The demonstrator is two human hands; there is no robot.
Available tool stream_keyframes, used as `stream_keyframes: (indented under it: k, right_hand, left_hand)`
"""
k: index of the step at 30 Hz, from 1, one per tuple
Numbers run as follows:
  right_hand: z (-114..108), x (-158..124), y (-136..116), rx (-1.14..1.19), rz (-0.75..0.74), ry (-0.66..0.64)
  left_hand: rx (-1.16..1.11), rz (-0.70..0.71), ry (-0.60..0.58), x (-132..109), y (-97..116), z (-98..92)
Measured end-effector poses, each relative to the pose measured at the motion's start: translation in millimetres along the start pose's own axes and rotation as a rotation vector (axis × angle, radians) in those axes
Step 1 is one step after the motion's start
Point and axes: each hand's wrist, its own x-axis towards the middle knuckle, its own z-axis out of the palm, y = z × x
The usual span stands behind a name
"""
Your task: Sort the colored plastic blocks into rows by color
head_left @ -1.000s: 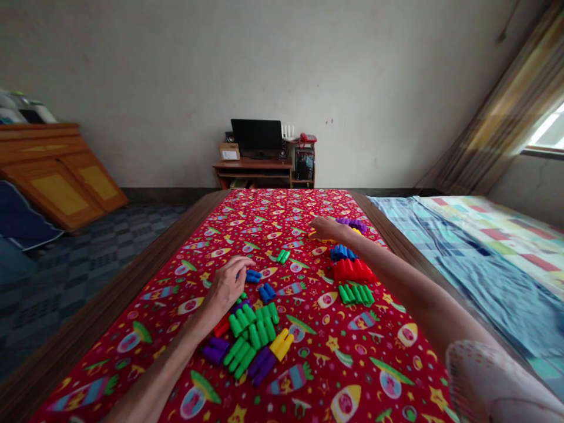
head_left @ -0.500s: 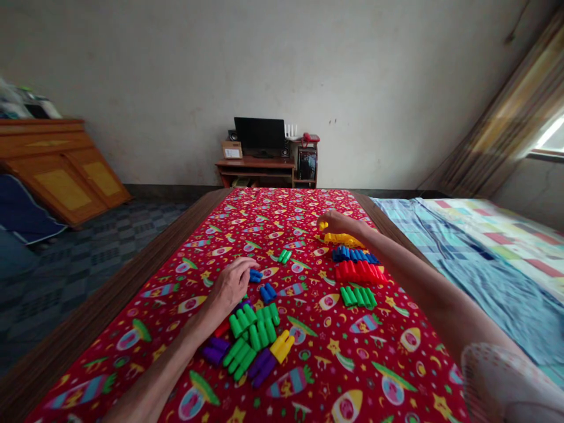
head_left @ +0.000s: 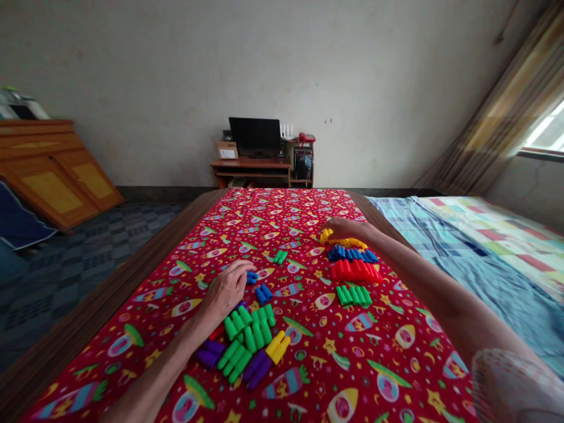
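Observation:
My left hand point(head_left: 230, 286) rests on the cloth with its fingers curled together, their tips at a small blue building block point(head_left: 251, 277). A second blue block point(head_left: 264, 294) lies just right of it. Beneath and in front of this hand is a loose pile of green blocks point(head_left: 249, 329), with purple blocks point(head_left: 257, 369) and a yellow block point(head_left: 278, 347) at its edge. Farther off, my right hand point(head_left: 346, 228) is closed over a yellow building block point(head_left: 326, 235), at the left end of a yellow row point(head_left: 350, 242). Its fingertips are partly hidden.
Below the yellow row lie a blue row point(head_left: 352, 254), a red row point(head_left: 356, 271) and a green row point(head_left: 353, 295). One green block point(head_left: 280, 257) lies mid-table. The red patterned cloth point(head_left: 335, 329) covers the table. A bed point(head_left: 436, 258) adjoins on the right.
My right hand has lowered the yellow block toward the left end of the yellow row. My left hand stays by the blue block. The whole view has shifted slightly.

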Motion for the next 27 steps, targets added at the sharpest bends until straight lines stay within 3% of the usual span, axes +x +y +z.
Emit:
stream_keyframes:
  k: [5,9,13,18,22,27]
  right_hand:
    - [-19.0,-3.9,-13.5,-0.017,0.075,0.032]
    - [-29.0,2.7,-50.4,0.035,0.008,0.134]
    - [-13.0,24.2,-114.6,0.087,-0.168,0.117]
    - [19.0,42.3,-177.9,-0.101,-0.034,0.05]
    - [20.0,34.0,-188.2,-0.057,-0.033,0.131]
    - [-2.1,3.1,-185.2,0.087,0.156,0.145]
  left_hand:
    - [0.009,0.001,-0.004,0.1,-2.6,-0.4]
    - [0.025,-0.014,-0.026,-0.4,-11.3,0.5]
    - [0.177,-0.118,-0.081,-6.0,-16.4,4.9]
    - [0.354,-0.193,-0.215,-12.4,-8.3,10.1]
    - [0.227,-0.126,-0.271,-9.4,-2.6,11.6]
    - [0.022,-0.108,-0.305,-4.2,2.6,11.6]
